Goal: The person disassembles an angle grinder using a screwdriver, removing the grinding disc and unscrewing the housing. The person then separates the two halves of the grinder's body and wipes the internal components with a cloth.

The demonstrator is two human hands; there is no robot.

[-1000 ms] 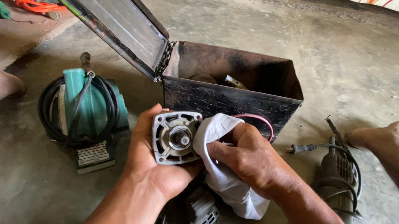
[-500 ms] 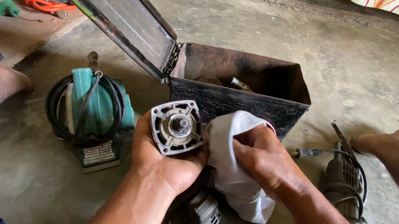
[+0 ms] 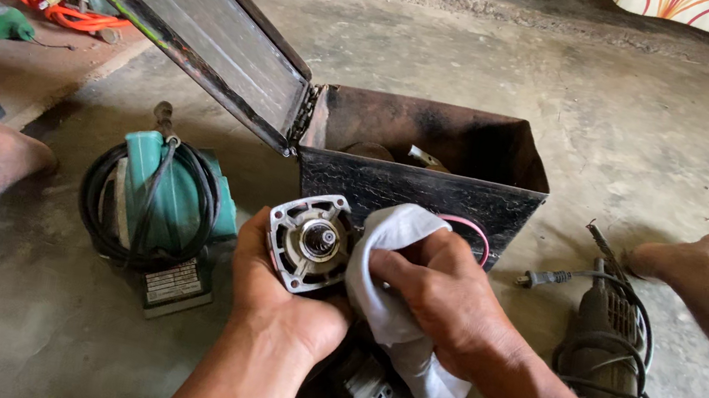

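Cloth (image 3: 389, 312) shifted onto motor housing (image 3: 310, 242) | both hands (image 3: 358, 298) gripping | teal tool (image 3: 172, 200) left

Floor-level repair workshop, bare concrete.
Around the open black metal toolbox (image 3: 432, 178): green corded power tool (image 3: 162, 198) left, grey angle grinder (image 3: 608, 349) right, block wall behind.

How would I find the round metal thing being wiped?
Start at the open black metal box on the concrete floor. Just in front, the left hand holds a grey, square-cornered metal housing beside a white cloth. Only it has a shiny shaft at its centre.
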